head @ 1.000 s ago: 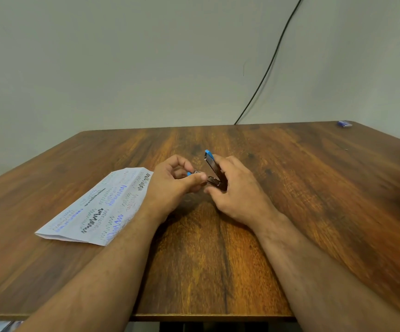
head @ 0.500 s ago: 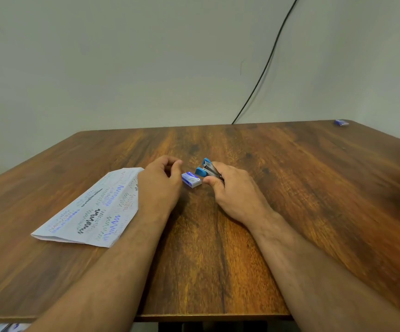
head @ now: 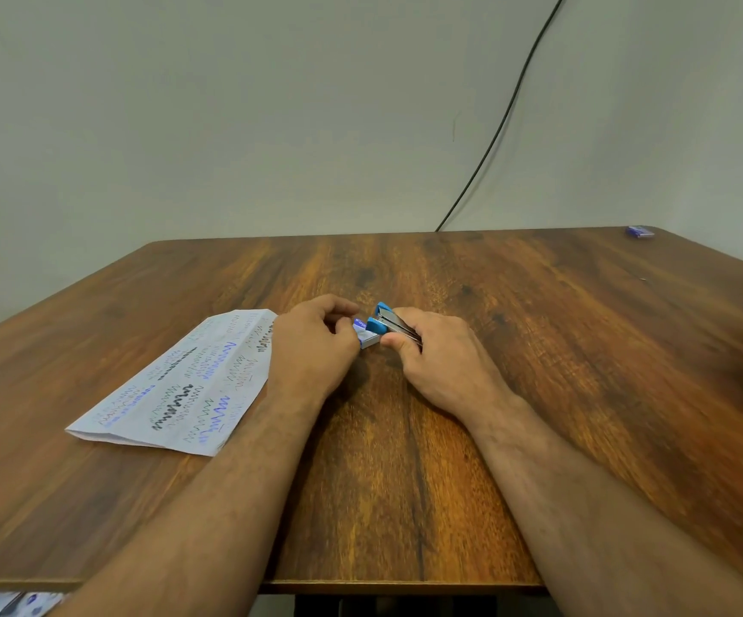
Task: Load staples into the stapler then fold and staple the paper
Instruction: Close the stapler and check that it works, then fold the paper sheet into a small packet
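A small blue and metal stapler (head: 389, 321) lies low over the wooden table (head: 538, 349), and my right hand (head: 440, 362) grips it with fingers and thumb curled round its body. Its blue front end points left and touches a little white and blue staple box (head: 367, 337). My left hand (head: 311, 345) has its fingers curled at the box's left end and pinches it there; that end is hidden by the thumb. A folded sheet of paper (head: 191, 380) covered in pen scribbles lies flat left of my left wrist.
A second small blue box (head: 639, 232) sits at the table's far right corner. A black cable (head: 494, 140) runs down the wall behind the table. Some printed paper (head: 4, 605) shows below the table's near left edge.
The stapler, held raised and swung open a second ago, has come down to the table in my right hand. My left hand left the stapler and closed in on the staple box.
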`<state>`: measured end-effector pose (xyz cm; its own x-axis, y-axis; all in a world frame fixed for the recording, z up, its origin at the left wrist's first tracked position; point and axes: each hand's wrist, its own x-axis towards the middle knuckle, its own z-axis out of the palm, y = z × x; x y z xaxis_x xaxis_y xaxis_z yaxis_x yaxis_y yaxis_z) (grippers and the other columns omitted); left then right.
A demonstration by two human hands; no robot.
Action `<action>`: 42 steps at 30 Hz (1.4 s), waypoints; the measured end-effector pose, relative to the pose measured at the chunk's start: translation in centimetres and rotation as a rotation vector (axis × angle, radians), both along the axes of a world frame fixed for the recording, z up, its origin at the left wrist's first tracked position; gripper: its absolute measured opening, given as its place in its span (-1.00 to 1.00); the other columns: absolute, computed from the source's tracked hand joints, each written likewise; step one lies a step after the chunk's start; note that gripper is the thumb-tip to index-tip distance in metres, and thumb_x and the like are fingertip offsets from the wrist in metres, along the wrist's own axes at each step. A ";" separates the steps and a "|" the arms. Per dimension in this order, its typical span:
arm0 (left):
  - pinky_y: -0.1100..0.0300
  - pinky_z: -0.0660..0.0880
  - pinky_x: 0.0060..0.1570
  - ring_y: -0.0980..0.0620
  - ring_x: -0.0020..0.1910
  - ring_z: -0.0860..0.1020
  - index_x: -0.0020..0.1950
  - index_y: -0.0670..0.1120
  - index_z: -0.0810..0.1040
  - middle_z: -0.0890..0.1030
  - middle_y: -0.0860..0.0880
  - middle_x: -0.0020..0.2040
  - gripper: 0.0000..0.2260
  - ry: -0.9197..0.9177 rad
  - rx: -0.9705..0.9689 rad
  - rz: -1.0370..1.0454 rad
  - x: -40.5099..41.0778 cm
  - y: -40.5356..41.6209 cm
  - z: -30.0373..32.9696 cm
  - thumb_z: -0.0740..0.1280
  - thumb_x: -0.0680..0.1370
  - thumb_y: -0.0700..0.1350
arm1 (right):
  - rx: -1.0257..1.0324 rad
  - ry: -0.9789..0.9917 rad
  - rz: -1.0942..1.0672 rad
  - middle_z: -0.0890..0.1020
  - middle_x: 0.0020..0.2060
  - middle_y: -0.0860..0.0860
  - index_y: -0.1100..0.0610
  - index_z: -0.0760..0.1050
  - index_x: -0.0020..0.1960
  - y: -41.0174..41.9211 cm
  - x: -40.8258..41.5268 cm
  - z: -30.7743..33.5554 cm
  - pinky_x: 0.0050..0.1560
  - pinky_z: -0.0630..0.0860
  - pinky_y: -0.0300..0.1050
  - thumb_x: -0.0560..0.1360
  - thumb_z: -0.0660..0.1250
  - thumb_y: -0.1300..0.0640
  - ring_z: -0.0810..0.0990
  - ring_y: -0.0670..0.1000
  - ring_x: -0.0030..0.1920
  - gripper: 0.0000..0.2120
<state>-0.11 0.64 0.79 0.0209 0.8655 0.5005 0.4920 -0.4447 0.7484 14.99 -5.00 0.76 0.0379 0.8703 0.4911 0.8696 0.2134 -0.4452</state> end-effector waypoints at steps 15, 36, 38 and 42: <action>0.15 0.63 -0.07 0.15 -0.17 0.67 -0.03 0.03 0.74 0.73 0.09 -0.18 -0.70 0.039 -0.011 -0.092 0.0 -0.3 -0.1 0.28 0.41 -0.23 | -0.001 0.162 -0.046 0.53 -0.10 -0.10 -0.06 0.66 0.01 0.0 0.4 -0.3 -0.16 0.37 -0.27 0.32 0.37 0.28 0.51 -0.12 -0.12 -0.64; 0.17 0.47 -0.09 0.01 -0.08 0.59 0.05 -0.07 0.69 0.71 -0.02 -0.06 -0.77 0.088 -0.155 0.121 -1.9 -3.5 2.3 0.28 0.50 -0.21 | 0.208 -0.163 0.077 0.60 -0.14 -0.04 0.06 0.67 0.00 -1.8 -2.1 0.2 -0.03 0.35 -0.29 0.40 0.36 0.09 0.44 -0.03 -0.03 -0.79; 0.13 0.53 -0.01 -0.02 -0.01 0.62 0.09 -0.08 0.69 0.71 -0.05 0.01 -0.75 0.115 -0.160 0.123 -2.9 -3.6 2.6 0.29 0.50 -0.22 | 0.162 -0.159 0.126 0.60 -0.14 -0.08 0.04 0.67 0.01 -2.1 -3.0 0.6 -0.05 0.30 -0.36 0.43 0.36 0.07 0.42 -0.09 -0.03 -0.81; 0.09 0.56 0.09 -0.10 0.08 0.63 0.11 -0.07 0.69 0.71 -0.09 0.06 -0.69 0.175 -0.151 0.150 -6.1 -2.8 3.1 0.29 0.45 -0.28 | 0.009 -0.122 0.178 0.61 -0.10 -0.12 0.02 0.68 0.10 -1.9 -6.2 2.0 0.02 0.35 -0.33 0.51 0.35 0.13 0.47 -0.11 -0.02 -0.79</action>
<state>-6.18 -2.17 3.88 -0.0380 0.9299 0.3659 0.6718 -0.2473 0.6982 8.77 -6.95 2.71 -0.1767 0.8534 0.4904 0.8651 0.3723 -0.3361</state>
